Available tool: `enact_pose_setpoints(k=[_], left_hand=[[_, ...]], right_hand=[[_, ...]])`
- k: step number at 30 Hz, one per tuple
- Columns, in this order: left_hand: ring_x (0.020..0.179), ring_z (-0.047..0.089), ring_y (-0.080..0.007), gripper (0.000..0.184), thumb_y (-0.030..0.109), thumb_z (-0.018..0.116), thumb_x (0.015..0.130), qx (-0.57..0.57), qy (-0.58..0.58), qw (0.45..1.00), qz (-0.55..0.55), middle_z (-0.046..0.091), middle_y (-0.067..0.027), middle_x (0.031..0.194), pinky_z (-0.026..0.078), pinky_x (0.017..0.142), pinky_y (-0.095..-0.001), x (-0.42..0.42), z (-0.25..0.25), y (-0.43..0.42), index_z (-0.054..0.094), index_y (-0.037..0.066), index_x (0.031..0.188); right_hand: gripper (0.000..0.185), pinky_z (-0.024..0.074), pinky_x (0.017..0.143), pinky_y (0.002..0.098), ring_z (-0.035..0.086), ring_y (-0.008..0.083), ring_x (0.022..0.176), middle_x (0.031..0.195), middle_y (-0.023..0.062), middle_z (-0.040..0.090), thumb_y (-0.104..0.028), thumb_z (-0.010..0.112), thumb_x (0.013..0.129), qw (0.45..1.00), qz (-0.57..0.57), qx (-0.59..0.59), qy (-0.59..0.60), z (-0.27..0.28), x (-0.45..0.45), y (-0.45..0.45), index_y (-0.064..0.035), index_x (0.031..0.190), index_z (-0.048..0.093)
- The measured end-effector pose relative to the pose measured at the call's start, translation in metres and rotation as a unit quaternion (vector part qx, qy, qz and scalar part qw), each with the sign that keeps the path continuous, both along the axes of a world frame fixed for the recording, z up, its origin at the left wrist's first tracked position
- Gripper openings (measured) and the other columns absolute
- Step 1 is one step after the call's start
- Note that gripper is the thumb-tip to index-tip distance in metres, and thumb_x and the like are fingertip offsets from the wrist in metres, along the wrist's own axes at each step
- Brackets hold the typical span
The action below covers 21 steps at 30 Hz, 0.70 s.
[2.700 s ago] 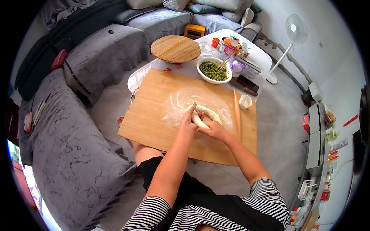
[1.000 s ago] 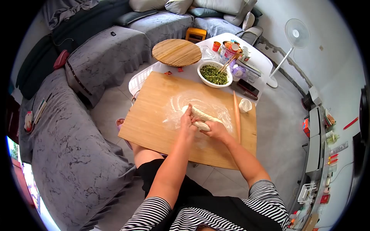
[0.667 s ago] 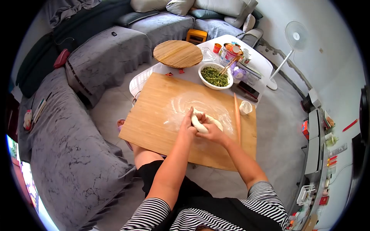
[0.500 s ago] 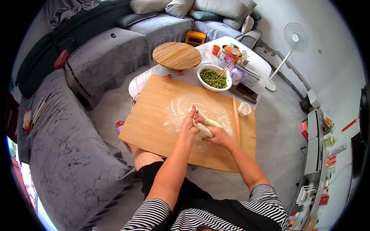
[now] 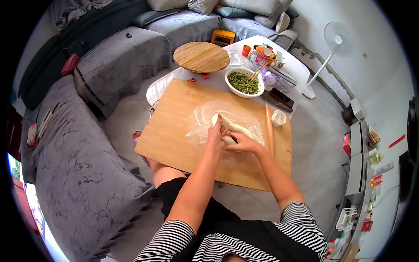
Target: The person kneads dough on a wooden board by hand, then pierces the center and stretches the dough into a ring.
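Note:
A thick roll of pale dough (image 5: 239, 129) is bent back on itself over the floured wooden board (image 5: 170, 131). My left hand (image 5: 215, 133) is closed around the dough near the bend, thumb pointing away from me. My right hand (image 5: 243, 143) grips the nearer end of the roll, its fingertips close to my left fingers. Part of the dough is hidden under both hands. To the right of my hands lies a wooden rolling pin (image 5: 269, 131), and beside it stands a small white cup (image 5: 278, 118).
Beyond the board, a white bowl (image 5: 228, 87) holds chopped green filling with chopsticks in it. A round slatted lid (image 5: 200, 56), a phone (image 5: 281, 99) and an orange-red cup (image 5: 246, 50) sit on the white table. A fan (image 5: 337, 39) stands behind; a grey sofa (image 5: 87, 183) is at left.
My right hand has shifted slightly up and left, closer to my left hand. More of the dough's far end now shows above my left hand. The view has tilted slightly.

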<state>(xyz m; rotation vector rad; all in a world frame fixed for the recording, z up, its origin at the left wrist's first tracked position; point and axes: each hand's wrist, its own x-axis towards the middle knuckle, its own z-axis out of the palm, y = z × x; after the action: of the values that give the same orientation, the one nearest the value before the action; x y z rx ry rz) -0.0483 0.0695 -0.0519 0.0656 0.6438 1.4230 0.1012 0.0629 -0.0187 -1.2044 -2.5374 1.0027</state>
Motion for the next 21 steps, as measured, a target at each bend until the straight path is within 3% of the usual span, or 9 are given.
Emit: enact_pose_setpoints(k=[3,5,8,10,12,14,16,18,21], left_hand=[[0.050,0.044,-0.0150,0.036,0.033,0.068,0.084,-0.006,-0.015,1.000,0.002,0.042,-0.0023,0.059,0.049,0.056,-0.0314,0.006,-0.002,0.000,0.044,0.007,0.076],[0.058,0.053,-0.0206,0.040,0.032,0.071,0.081,-0.038,-0.155,0.987,0.001,0.051,-0.0080,0.067,0.057,0.071,-0.0415,-0.002,-0.012,0.006,0.046,0.001,0.082],[0.057,0.053,-0.0201,0.040,0.033,0.072,0.080,-0.172,-0.259,0.949,-0.050,0.049,-0.0076,0.065,0.057,0.070,-0.0411,-0.018,0.005,0.008,0.047,0.002,0.084],[0.053,0.048,-0.0173,0.037,0.032,0.071,0.082,-0.173,-0.254,0.948,-0.080,0.046,-0.0046,0.062,0.055,0.063,-0.0356,-0.018,-0.017,0.015,0.048,0.003,0.084],[0.050,0.041,-0.0113,0.036,0.030,0.069,0.084,0.016,-0.234,0.963,-0.135,0.042,-0.0005,0.058,0.039,0.047,-0.0253,-0.009,-0.051,0.019,0.047,0.002,0.092],[0.049,0.038,-0.0101,0.032,0.030,0.065,0.087,0.034,-0.207,0.972,-0.107,0.040,0.0010,0.055,0.035,0.045,-0.0230,0.010,-0.024,0.007,0.048,0.003,0.093],[0.050,0.039,-0.0104,0.033,0.032,0.064,0.088,-0.039,-0.057,0.997,-0.045,0.042,-0.0001,0.059,0.037,0.045,-0.0220,0.015,0.008,-0.003,0.048,0.003,0.091],[0.052,0.043,-0.0107,0.037,0.033,0.068,0.084,-0.035,-0.174,0.984,0.009,0.046,-0.0015,0.064,0.041,0.047,-0.0218,0.005,0.016,0.000,0.047,0.003,0.091],[0.049,0.043,-0.0139,0.041,0.029,0.077,0.076,-0.172,-0.220,0.960,0.017,0.050,-0.0044,0.070,0.047,0.049,-0.0277,-0.014,0.012,0.006,0.047,0.004,0.090]], right_hand=[[0.059,0.0471,0.073,0.0336,0.060,0.0190,0.082,0.089,0.0085,0.063,-0.053,0.061,0.083,0.930,-0.139,-0.293,0.176,0.002,-0.013,0.000,0.0022,0.105,0.061],[0.057,0.0468,0.071,0.0333,0.059,0.0184,0.080,0.085,0.0074,0.063,-0.052,0.060,0.084,0.933,-0.135,-0.284,0.172,-0.007,-0.010,0.000,0.0013,0.104,0.062],[0.040,0.0421,0.056,0.0290,0.055,0.0132,0.061,0.072,0.0008,0.060,-0.042,0.063,0.085,0.966,-0.098,-0.147,0.190,0.003,-0.006,-0.018,-0.0043,0.098,0.061],[0.037,0.0430,0.059,0.0317,0.056,0.0149,0.061,0.075,0.0010,0.062,-0.039,0.065,0.083,0.999,-0.024,-0.021,-0.015,0.022,0.009,-0.024,-0.0063,0.100,0.062],[0.040,0.0439,0.060,0.0328,0.057,0.0156,0.064,0.079,0.0029,0.064,-0.038,0.065,0.082,0.997,-0.012,-0.040,-0.064,0.023,0.014,-0.019,-0.0062,0.107,0.061],[0.045,0.0461,0.065,0.0309,0.058,0.0143,0.073,0.083,0.0058,0.064,-0.038,0.066,0.081,0.986,-0.029,-0.060,0.154,0.008,0.006,-0.014,-0.0043,0.111,0.059],[0.048,0.0475,0.072,0.0305,0.059,0.0147,0.082,0.087,0.0089,0.063,-0.038,0.066,0.081,0.942,-0.126,-0.267,0.159,0.021,-0.008,-0.016,-0.0034,0.114,0.058],[0.061,0.0469,0.079,0.0356,0.064,0.0249,0.085,0.103,0.0135,0.064,-0.050,0.067,0.078,0.984,-0.080,-0.109,0.118,0.020,-0.017,-0.017,-0.0061,0.118,0.056],[0.059,0.0484,0.070,0.0407,0.063,0.0331,0.075,0.082,0.0181,0.064,-0.055,0.063,0.078,0.996,0.028,0.078,0.014,0.024,-0.016,-0.019,-0.0052,0.110,0.059]])
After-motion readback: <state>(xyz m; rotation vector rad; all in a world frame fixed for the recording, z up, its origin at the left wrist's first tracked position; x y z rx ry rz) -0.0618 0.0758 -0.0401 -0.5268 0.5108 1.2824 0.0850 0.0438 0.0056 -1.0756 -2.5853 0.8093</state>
